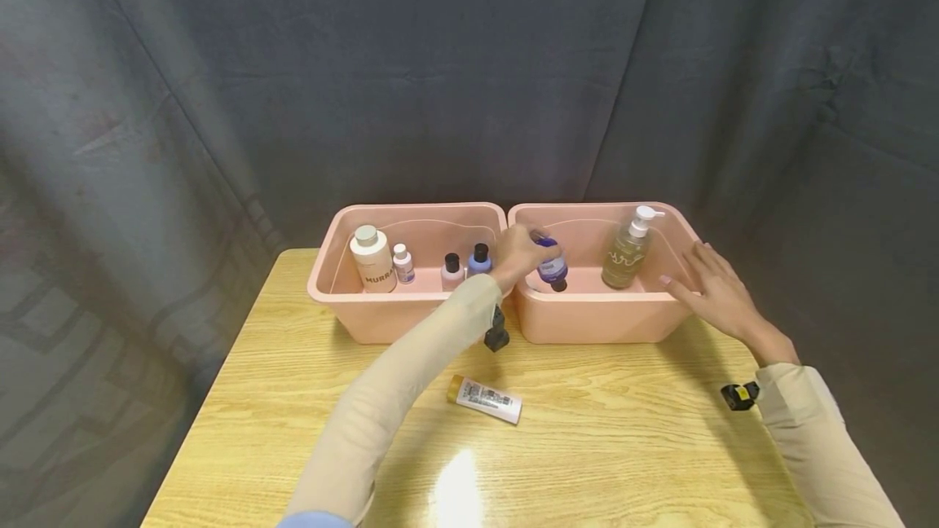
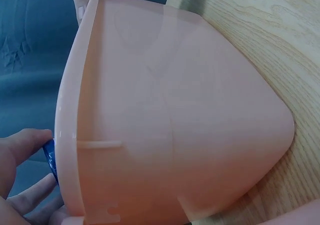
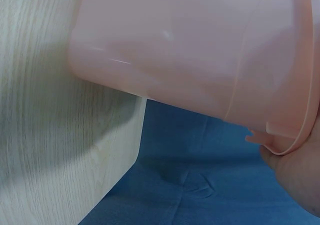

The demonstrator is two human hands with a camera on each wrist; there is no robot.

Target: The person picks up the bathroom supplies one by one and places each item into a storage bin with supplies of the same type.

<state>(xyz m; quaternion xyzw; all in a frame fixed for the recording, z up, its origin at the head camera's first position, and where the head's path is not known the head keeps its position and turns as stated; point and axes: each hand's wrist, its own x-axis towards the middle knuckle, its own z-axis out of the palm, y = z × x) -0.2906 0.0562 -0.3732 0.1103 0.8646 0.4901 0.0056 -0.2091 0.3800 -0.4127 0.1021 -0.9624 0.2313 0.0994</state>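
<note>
In the head view my left hand (image 1: 522,253) reaches over the inner end of the right pink bin (image 1: 597,320). It grips a small blue bottle (image 1: 552,267) near its upper end, with the black cap pointing down inside the bin. The left wrist view shows just a sliver of the blue bottle (image 2: 51,160) between thumb and fingers, the rest hidden behind the bin's wall. My right hand (image 1: 722,296) rests on the right end of this bin, fingers extended along the rim and thumb over the front corner. A clear pump bottle (image 1: 625,257) with a white pump stands inside, near that hand.
Left of it stands a second pink bin (image 1: 411,318), holding a large white bottle (image 1: 374,263), a small white-capped bottle (image 1: 403,265), a pink bottle (image 1: 452,274) and a light-blue bottle (image 1: 480,261). A white tube (image 1: 487,399) with a golden cap lies on the wooden table (image 1: 601,438).
</note>
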